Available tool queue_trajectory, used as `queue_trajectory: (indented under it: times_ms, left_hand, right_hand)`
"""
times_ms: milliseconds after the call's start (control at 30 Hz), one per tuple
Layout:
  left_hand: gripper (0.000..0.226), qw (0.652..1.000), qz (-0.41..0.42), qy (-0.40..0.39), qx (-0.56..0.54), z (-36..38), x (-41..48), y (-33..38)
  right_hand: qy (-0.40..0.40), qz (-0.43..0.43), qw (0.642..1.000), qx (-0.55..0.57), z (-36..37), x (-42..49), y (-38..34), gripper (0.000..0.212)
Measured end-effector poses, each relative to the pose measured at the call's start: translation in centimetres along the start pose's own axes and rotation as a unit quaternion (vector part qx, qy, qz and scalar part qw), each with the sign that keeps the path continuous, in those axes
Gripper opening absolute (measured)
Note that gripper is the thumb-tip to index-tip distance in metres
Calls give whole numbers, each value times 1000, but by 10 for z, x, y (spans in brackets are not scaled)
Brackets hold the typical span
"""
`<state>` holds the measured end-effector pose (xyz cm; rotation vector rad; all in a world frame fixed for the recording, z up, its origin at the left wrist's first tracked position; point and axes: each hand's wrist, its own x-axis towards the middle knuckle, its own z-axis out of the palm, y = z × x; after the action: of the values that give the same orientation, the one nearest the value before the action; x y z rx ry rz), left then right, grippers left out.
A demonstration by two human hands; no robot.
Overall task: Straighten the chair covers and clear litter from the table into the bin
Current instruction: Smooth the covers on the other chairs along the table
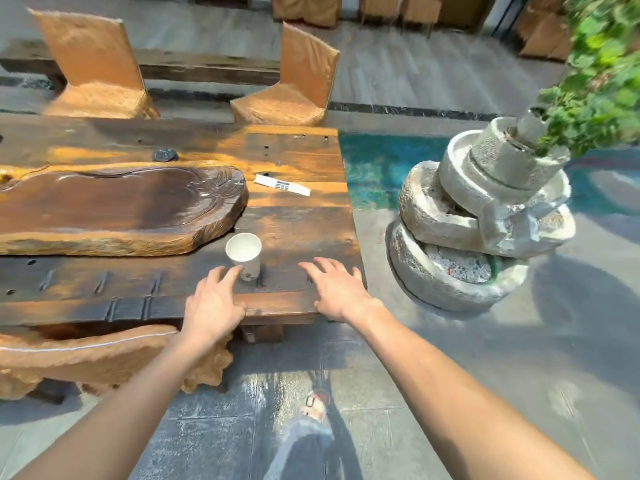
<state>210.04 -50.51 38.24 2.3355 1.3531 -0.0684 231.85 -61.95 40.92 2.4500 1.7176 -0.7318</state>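
A white paper cup (244, 254) stands upright near the front edge of the long wooden table (304, 223). My left hand (214, 303) is open just left of the cup, fingertips almost touching its base. My right hand (337, 287) is open, fingers spread, over the table's near right corner, holding nothing. A flat white paper wrapper (282, 185) lies farther back on the table. Two chairs with tan covers (93, 64) (294, 84) stand at the far side. A tan-covered seat (86, 355) is tucked under the near edge at left.
A thick carved wooden slab (117, 209) lies on the table's left part. A stacked stone millstone fountain (481, 216) with green foliage (602, 71) stands right of the table, beside blue flooring. More covered chairs (304, 8) stand far back. No bin is in view.
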Motion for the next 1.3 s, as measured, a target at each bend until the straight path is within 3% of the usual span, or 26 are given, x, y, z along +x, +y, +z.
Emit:
queue_trajectory:
  times_ms: [300,500,1000,1300]
  left_hand:
    - [81,998,-35,56,-18,-9,104,65]
    - [82,989,-103,93,-46,-6,198,117]
    - [82,973,-200,77,-88,-27,399,245]
    - [83,957,-259,66,-112,-53,544,355]
  right_hand:
    - [2,-15,1000,-11,-50,84,90,90]
    - [-4,-82,997,-9,-128,165,150,89]
    - [10,-186,980,-75,-268,380,256,88]
    - [28,-228,972,-48,-364,528,353,80]
